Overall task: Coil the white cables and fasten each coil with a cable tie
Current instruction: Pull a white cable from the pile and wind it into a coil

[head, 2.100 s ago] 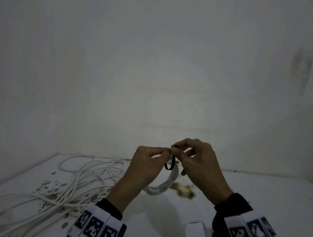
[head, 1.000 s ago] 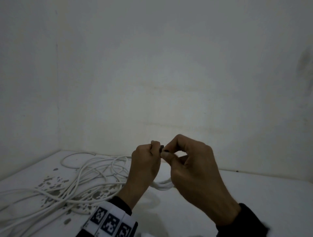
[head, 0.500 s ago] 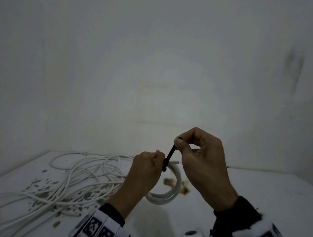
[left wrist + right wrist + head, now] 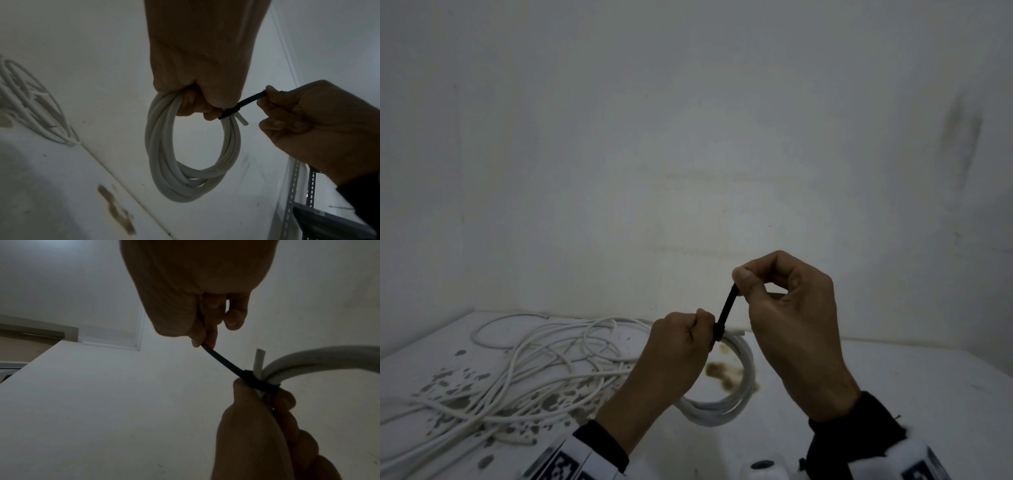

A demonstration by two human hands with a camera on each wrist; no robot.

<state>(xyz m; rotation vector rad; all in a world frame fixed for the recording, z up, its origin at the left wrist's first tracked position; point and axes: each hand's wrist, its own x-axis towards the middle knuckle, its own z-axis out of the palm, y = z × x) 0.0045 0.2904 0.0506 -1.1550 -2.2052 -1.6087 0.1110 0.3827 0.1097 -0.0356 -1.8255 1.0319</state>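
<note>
A white cable coil [image 4: 736, 394] [image 4: 170, 162] [image 4: 312, 360] hangs from my left hand [image 4: 688, 339] [image 4: 203, 97] [image 4: 265, 402], whose fingers are curled round its top above the table. A black cable tie [image 4: 726, 313] [image 4: 244, 104] [image 4: 224, 365] is wrapped round the bundle just beside the left thumb. Its free tail runs up and right to my right hand [image 4: 750, 284] [image 4: 273, 100] [image 4: 203, 340], which pinches it between thumb and forefinger. A short cut cable end [image 4: 242, 121] [image 4: 259, 361] sticks out beside the tie.
A loose tangle of white cables [image 4: 517, 370] [image 4: 26, 100] lies on the white table [image 4: 893, 394] at the left, over chipped paint spots. A brown stain [image 4: 722, 373] marks the table under the coil. White walls close the back and left. Metal shelving [image 4: 296, 186] stands at the right.
The tie's open loop has closed round the coil. My right hand has pulled the tail up and to the right, away from the left hand, drawing it out straight.
</note>
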